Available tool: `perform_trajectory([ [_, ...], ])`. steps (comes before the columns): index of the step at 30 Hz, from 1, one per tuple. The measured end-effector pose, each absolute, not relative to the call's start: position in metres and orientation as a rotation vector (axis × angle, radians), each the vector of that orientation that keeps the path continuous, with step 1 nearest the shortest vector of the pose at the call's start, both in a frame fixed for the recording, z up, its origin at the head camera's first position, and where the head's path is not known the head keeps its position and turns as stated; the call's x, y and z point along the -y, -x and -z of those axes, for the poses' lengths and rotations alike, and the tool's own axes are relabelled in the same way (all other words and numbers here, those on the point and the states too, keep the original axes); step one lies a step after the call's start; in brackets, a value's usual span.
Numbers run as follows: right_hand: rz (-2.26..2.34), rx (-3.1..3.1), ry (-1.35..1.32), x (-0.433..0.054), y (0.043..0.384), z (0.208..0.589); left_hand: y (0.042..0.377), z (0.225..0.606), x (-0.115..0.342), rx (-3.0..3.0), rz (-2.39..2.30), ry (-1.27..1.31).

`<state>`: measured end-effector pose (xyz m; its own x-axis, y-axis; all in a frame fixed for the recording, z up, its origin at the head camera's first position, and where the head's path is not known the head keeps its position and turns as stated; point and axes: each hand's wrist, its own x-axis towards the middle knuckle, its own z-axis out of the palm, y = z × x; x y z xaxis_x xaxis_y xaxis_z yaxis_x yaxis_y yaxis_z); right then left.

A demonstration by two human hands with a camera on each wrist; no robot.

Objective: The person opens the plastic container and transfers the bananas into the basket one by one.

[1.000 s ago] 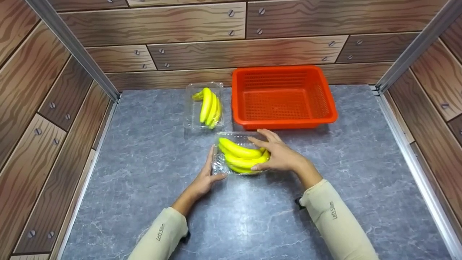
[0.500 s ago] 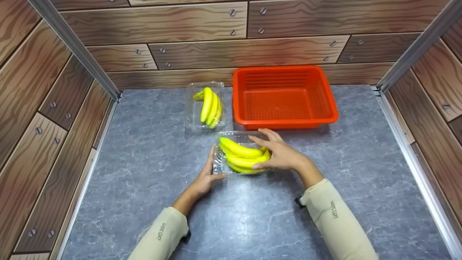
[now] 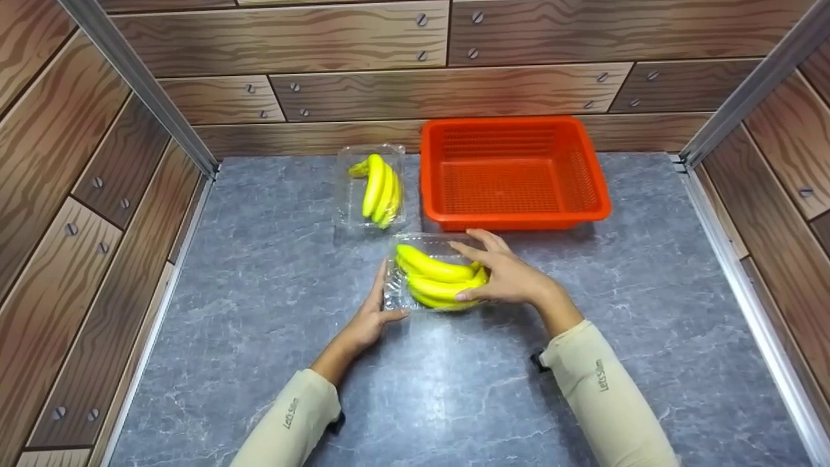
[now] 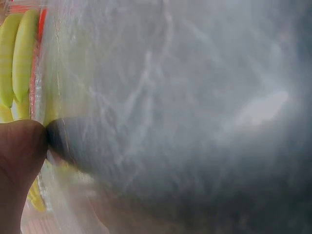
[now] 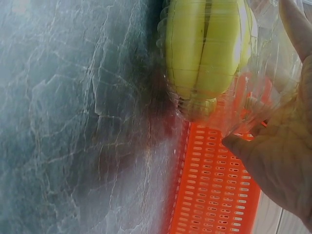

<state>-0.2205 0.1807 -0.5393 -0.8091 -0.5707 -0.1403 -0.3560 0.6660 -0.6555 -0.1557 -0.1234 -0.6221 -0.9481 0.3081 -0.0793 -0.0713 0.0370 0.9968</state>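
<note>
A bunch of yellow bananas (image 3: 436, 285) lies inside a clear plastic box (image 3: 397, 295) in the middle of the head view. My left hand (image 3: 364, 324) holds the box's left end, with the thumb at the near corner and the fingers along the side. Over the right end, my right hand (image 3: 512, 275) grips the box with spread fingers and the thumb at the near side. The left wrist view shows the left thumb (image 4: 22, 151) at the box. In the right wrist view, the right hand (image 5: 278, 156) is at the transparent plastic, beside the bananas (image 5: 207, 44).
A second clear box (image 3: 347, 201) with bananas (image 3: 376, 191) stands behind and to the left. The red plastic basket (image 3: 515, 220) stands at the back, just beyond the right hand. Wood-patterned walls (image 3: 363, 97) bound the grey marbled table (image 3: 259, 259) at the back and sides.
</note>
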Motion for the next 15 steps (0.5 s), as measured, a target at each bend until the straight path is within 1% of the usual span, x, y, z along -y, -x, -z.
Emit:
perform_trajectory([
  [15,0.904,-2.538,0.717,-0.1814,0.2231,0.5381,0.1584,0.6233,0.1236,-2.037,-1.991,-0.253],
])
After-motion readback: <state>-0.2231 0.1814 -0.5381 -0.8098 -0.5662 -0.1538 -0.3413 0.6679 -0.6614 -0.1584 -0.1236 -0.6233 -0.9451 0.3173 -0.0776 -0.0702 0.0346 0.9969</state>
